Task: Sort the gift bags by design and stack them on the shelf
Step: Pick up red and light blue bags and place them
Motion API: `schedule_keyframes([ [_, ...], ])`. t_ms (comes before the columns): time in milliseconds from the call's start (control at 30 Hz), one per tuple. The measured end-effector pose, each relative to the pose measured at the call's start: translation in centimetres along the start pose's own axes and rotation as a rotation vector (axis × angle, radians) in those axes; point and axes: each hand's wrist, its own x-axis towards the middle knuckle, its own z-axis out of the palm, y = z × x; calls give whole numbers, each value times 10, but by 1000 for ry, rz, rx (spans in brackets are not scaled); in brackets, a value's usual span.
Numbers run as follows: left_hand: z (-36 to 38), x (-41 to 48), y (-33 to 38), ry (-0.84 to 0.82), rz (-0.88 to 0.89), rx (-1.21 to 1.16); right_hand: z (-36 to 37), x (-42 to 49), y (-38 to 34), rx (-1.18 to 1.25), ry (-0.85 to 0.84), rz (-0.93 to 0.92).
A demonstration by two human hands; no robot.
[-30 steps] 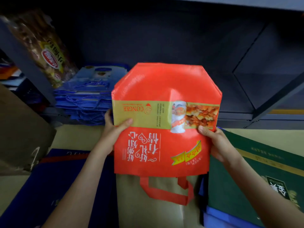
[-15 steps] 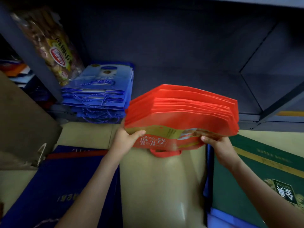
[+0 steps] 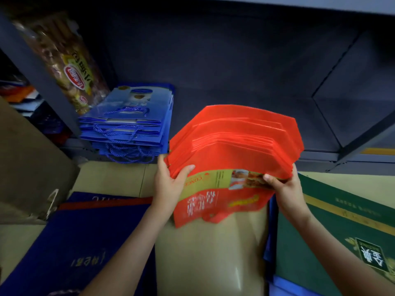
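Shelf bay (image 3: 245, 86): dark metal; a stack of blue gift bags (image 3: 128, 129) lies flat in its left corner, cord handles spilling over the front edge.
Beside the blue stack: a clear snack packet (image 3: 70, 67) leans against the shelf's left upright.
Below the shelf: a flat brown surface (image 3: 211, 253), carton or paper bag, I cannot tell which. A dark blue bag (image 3: 70, 242) lies to its left and a green bag (image 3: 331, 231) to its right.
Red gift bags (image 3: 235, 146): a thick bundle held level at the shelf's front lip. Its far end reaches over the shelf floor, right of the blue stack and apart from it; whether it touches the shelf cannot be told.
Look: bright red, folded flat, the layered edges fanned in steps. The top bag carries an olive band with a food photo and white characters, and a red handle loop hangs at the near end.
Left hand (image 3: 168, 184): pinches the bundle's left edge, thumb on top, fingers beneath.
Right hand (image 3: 284, 189): pinches the right edge, thumb pressed on the printed face.
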Motion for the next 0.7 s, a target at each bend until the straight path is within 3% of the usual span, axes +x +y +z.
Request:
schedule_keyframes([
  [100,-1,6,3,75,64,-5,4,6,-9,-59,-57,-40],
  [233,-18,14,-2,-111,-50,168,-5,11,-14,-100,-137,18],
  [333,-27,17,-5,-171,5,285,-6,10,-15,-107,-143,44],
  [467,-26,29,-3,-214,47,113,-4,17,-12,-98,-156,54],
  [700,-24,35,-15,-318,-78,20,-5,31,-11,-125,-267,151],
])
